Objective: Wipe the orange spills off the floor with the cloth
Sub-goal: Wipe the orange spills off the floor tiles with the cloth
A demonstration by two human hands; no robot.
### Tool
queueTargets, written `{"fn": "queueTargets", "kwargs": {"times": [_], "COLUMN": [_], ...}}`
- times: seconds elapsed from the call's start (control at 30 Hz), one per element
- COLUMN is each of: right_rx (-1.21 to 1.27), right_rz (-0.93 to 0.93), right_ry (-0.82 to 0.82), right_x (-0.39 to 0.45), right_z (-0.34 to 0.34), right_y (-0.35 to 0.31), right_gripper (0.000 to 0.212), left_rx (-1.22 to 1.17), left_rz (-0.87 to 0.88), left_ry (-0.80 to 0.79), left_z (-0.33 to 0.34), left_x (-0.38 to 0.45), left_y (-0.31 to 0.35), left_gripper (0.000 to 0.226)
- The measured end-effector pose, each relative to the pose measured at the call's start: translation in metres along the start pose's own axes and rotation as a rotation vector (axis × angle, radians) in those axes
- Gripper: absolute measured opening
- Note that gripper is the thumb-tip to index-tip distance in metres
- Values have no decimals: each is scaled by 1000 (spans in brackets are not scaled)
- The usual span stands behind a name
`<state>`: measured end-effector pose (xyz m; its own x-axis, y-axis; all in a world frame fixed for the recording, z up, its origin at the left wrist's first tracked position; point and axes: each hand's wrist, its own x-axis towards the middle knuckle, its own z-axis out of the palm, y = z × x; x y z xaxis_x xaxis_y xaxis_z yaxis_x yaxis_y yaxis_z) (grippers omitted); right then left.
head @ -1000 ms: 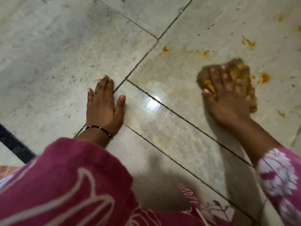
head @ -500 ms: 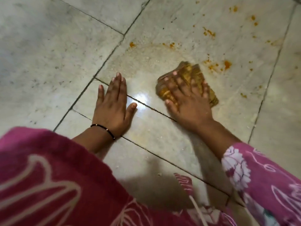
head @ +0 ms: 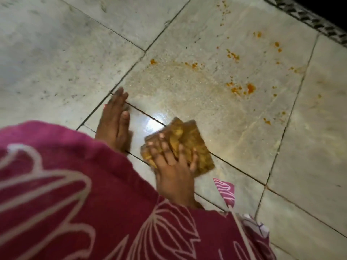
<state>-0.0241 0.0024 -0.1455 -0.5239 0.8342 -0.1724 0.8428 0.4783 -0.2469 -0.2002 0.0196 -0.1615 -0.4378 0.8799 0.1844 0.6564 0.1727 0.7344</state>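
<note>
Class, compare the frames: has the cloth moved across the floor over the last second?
Yes. The cloth, under the right hand, has moved toward the person, away from the big orange blot and onto the nearer tile joint.

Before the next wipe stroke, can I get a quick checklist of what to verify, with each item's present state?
1. Right hand on the cloth, fingers spread over it: ok.
2. Cloth flat on the floor: ok.
3. Left hand braced flat on the floor beside the cloth: ok.
4. Orange spills gone: not ok, spots remain on the tile beyond the cloth.
5. Cloth has clean area left: cannot tell, its visible side is stained.
</note>
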Motion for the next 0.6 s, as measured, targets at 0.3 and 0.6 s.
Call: {"fn": "queueTargets", "kwargs": {"times": [0.3, 0.6], "right_rx": [1396, 30], "right_rz": [370, 318], "right_ry": [129, 88], "right_x": [100, 129], "right_z": [-96, -46], "right_y": [48, 58], "right_gripper": [17, 73], "left_rx": [372, 517], "left_rz": [-89, -108], "left_ry": [-105, -185], "left_z": [-17, -15], "left_x": [3, 5], "left_y": [-27, -29], "left_gripper": [68, 67]}}
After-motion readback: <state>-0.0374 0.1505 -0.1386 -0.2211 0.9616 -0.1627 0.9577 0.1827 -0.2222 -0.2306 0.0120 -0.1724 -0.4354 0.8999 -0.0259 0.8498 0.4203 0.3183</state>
